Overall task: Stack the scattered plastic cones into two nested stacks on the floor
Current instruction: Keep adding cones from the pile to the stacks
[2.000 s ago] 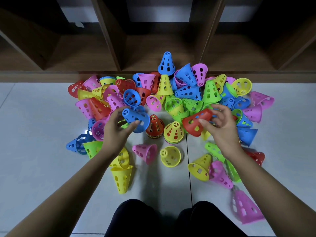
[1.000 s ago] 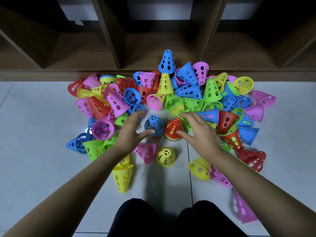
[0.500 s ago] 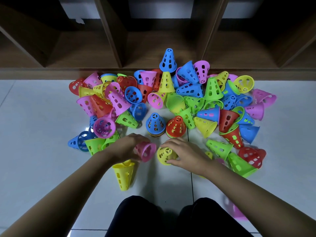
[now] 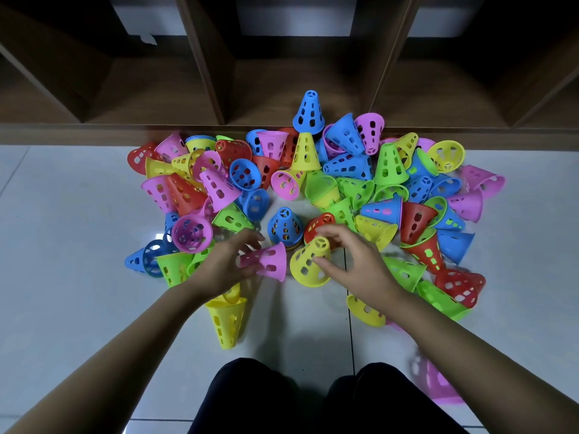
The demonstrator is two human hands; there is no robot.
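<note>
The left hand (image 4: 224, 267) pinches a pink cone (image 4: 269, 261) by its narrow end; the cone lies sideways, mouth pointing right. The right hand (image 4: 354, 261) clamps a tilted yellow cone (image 4: 308, 266) near its tip. Just beyond stand a blue-topped stack (image 4: 283, 227), nearer the left hand, and a red-topped stack (image 4: 315, 225), partly hidden by the right hand.

Bare floor (image 4: 62, 245) lies open far left, far right and before the person's knees (image 4: 282, 396). A dense heap of cones (image 4: 390, 166) spans the middle, against a wooden shelf unit (image 4: 94, 133). A blue-topped stack (image 4: 284, 225) and a red-topped stack (image 4: 319, 222) stand in a small gap. Its near side is filled by the left hand (image 4: 224, 266) gripping a pink cone (image 4: 271, 261) and the right hand (image 4: 357, 261) gripping a yellow cone (image 4: 308, 267).
</note>
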